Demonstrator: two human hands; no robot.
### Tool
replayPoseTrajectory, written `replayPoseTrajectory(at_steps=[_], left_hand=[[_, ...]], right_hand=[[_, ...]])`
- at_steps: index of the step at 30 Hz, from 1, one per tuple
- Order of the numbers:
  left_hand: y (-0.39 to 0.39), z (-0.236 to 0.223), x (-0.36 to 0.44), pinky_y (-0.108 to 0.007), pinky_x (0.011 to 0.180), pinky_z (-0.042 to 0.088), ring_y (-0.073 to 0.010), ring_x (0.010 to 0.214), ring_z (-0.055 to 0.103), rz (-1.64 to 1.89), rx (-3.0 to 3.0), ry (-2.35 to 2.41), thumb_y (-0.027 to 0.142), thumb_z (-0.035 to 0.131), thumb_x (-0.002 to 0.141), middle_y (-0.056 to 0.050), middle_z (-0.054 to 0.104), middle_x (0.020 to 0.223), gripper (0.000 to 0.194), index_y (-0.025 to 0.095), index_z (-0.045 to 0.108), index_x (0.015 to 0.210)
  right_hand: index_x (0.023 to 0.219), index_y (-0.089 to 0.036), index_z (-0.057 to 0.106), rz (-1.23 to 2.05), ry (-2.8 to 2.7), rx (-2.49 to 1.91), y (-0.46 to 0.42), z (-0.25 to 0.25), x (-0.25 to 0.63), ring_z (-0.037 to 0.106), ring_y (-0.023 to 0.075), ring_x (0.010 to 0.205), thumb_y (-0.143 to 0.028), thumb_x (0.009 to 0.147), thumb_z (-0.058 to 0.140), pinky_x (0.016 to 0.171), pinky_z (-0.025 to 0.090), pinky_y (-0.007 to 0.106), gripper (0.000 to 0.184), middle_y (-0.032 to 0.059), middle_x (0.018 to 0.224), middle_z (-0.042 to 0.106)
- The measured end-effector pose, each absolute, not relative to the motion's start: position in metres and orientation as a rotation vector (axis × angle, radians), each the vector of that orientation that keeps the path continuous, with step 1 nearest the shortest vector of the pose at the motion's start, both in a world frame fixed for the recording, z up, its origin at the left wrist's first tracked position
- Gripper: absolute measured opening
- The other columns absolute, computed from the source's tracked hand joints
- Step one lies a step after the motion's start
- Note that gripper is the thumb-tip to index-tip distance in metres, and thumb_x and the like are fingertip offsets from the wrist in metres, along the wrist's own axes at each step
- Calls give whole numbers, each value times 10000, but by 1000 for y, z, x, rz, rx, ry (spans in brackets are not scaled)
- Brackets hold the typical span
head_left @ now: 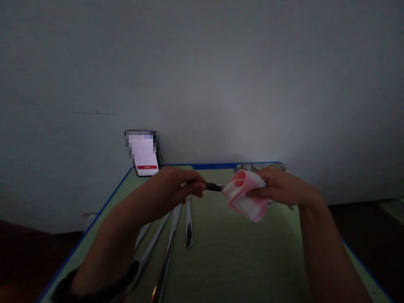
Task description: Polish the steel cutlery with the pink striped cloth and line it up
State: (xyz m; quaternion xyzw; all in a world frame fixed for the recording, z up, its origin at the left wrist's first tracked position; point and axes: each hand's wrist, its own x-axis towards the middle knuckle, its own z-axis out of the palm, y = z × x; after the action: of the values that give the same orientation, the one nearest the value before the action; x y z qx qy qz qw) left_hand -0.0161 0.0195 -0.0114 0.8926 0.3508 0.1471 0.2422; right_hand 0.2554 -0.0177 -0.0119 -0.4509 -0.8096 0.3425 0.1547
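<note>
My left hand [189,184] is closed on one end of a slim metal piece of cutlery [214,187], which looks dark in the dim light. Its other end disappears into a pink-and-white cloth [248,195], so its kind cannot be told. The cloth is bunched in my right hand [277,185], with the thumb and fingers pressing it. Both hands are above the table, level with each other. Under my left forearm lie several table knives [172,235], including a shorter piece [188,227] nearest the middle. My forearm partly covers them.
A phone [147,160] with a lit screen leans against the wall [202,84] at the table's back left. Several spoons [248,167] lie at the back right, partly behind my right hand. The pale green table [233,261] has a blue edge.
</note>
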Motion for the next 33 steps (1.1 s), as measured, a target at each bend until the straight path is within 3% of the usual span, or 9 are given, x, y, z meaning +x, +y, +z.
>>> replayPoseTrajectory(at_steps=[4, 8, 12, 16, 23, 28, 33], left_hand=[[16, -17, -2, -186, 599, 401, -90, 640, 593, 361, 2517, 890, 292, 418, 894, 28, 680, 773, 242, 212, 646, 882], [14, -19, 4, -210, 602, 384, -107, 636, 567, 293, 2538, 858, 258, 394, 885, 9, 652, 736, 242, 181, 623, 863], [11, -17, 3, -213, 571, 377, -109, 611, 538, 272, 2495, 803, 295, 358, 898, 3, 622, 715, 271, 155, 589, 891], [8, -10, 2, -201, 552, 362, -96, 591, 507, 316, 2522, 743, 316, 361, 903, 14, 587, 677, 293, 153, 586, 810], [11, -1, -18, -184, 469, 321, -71, 481, 436, 650, 2442, 970, 336, 410, 898, 55, 476, 531, 291, 162, 556, 716], [9, 3, -23, -187, 463, 327, -73, 467, 422, 868, 2374, 1087, 325, 420, 886, 64, 442, 499, 273, 169, 518, 685], [2, 1, -13, -188, 458, 314, -72, 476, 406, 552, 2331, 964, 352, 350, 916, 59, 444, 543, 317, 179, 473, 682]], right_hand=[[702, -148, 594, 946, -2406, -1190, -15, -15, 237, 492, 93, 553, -160, 751, 507, 528, 372, 195, 101, -25, 618, 559], [718, -147, 622, 794, -2424, -1166, -12, -20, 221, 516, 107, 591, -126, 739, 494, 567, 379, 212, 131, -6, 667, 597], [693, -149, 620, 758, -2395, -1163, -12, -20, 218, 474, 94, 549, -150, 755, 507, 532, 359, 199, 129, -24, 602, 552], [695, -150, 616, 946, -2358, -1181, -14, -18, 225, 472, 94, 549, -252, 788, 518, 516, 370, 194, 169, -19, 631, 565], [703, -166, 626, 1194, -2243, -1220, -17, -20, 243, 480, 93, 541, -327, 782, 540, 501, 377, 184, 198, -32, 611, 557], [700, -160, 658, 985, -1996, -1338, -14, -23, 250, 480, 94, 520, -395, 759, 576, 502, 365, 199, 256, -27, 598, 580], [607, -139, 610, 590, -1342, -1374, -4, -29, 238, 404, 73, 439, -481, 680, 645, 414, 281, 202, 351, -37, 514, 523]])
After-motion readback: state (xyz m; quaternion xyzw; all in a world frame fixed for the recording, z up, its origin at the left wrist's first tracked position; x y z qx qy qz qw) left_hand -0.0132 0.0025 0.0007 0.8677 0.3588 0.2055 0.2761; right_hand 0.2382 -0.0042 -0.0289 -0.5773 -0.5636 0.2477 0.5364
